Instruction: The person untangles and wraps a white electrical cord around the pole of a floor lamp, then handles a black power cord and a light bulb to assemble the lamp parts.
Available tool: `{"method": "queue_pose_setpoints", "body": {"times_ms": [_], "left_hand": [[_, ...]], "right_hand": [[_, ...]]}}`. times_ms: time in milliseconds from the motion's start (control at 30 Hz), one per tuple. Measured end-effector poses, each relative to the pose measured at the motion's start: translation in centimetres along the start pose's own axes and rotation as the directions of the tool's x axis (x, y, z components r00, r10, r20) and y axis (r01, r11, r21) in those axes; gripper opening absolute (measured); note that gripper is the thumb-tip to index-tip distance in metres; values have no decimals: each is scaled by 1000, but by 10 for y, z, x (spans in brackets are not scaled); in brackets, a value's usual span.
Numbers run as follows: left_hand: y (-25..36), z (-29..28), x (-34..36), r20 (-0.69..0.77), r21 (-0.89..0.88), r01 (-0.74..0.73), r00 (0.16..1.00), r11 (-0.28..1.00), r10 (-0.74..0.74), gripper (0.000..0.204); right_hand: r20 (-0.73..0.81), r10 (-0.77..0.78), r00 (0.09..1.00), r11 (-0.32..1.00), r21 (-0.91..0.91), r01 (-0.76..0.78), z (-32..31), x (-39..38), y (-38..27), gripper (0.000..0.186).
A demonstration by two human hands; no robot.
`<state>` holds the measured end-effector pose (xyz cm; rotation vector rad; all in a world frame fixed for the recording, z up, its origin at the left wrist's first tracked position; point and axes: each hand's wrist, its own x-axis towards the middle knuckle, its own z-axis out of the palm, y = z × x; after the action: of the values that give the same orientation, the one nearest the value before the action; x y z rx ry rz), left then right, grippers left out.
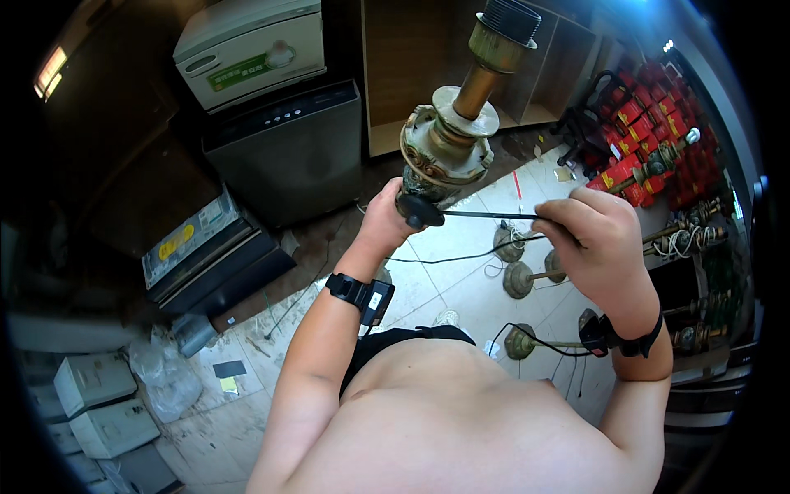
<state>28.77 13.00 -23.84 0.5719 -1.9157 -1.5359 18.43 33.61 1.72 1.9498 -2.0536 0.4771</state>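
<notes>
An ornate green-and-gold lamp column (448, 142) stands tilted before me, with a black ribbed socket (511, 21) at its top. My left hand (385, 216) is closed around the lower end of the column. Beside those fingers sits a black rounded piece (420, 212); whether it is fixed to the column I cannot tell. From it a thin, taut black cord (490, 215) runs to my right hand (594, 236), which pinches it between thumb and fingers. A second, slack dark cord hangs below. The underside of the column is hidden.
Several lamp stands with round bases (518, 281) lie on the tiled floor at right. Beyond them are stacked red boxes (635, 123). A grey cabinet (284, 160), a white appliance box (255, 53) and a flat carton (193, 239) stand at left, near plastic bags (169, 380).
</notes>
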Motion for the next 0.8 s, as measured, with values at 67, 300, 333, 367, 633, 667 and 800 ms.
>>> {"method": "queue_pose_setpoints", "body": {"times_ms": [67, 300, 333, 367, 633, 667, 800], "left_hand": [[7, 3, 1, 16, -55, 37, 999, 998, -37, 60], [6, 10, 3, 79, 129, -4, 997, 992, -6, 59], [10, 10, 2, 80, 153, 8, 997, 988, -21, 60], [15, 11, 3, 81, 171, 17, 996, 985, -31, 60], [17, 9, 5, 215, -88, 132, 970, 987, -110, 65], [14, 9, 6, 221, -113, 154, 967, 982, -126, 66], [10, 7, 7, 237, -92, 152, 963, 984, -127, 67]], "right_hand": [[32, 157, 987, 985, 71, -159, 6, -23, 19, 13], [138, 506, 852, 825, 212, -524, 48, -66, 106, 14], [147, 515, 844, 811, 234, -536, 57, -65, 115, 14], [156, 525, 837, 799, 250, -547, 63, -63, 123, 15], [301, 418, 857, 843, 223, -489, 117, 3, 196, 22], [321, 394, 861, 843, 249, -478, 125, 11, 202, 22], [411, 275, 869, 860, 299, -413, 147, 53, 217, 23]]}}
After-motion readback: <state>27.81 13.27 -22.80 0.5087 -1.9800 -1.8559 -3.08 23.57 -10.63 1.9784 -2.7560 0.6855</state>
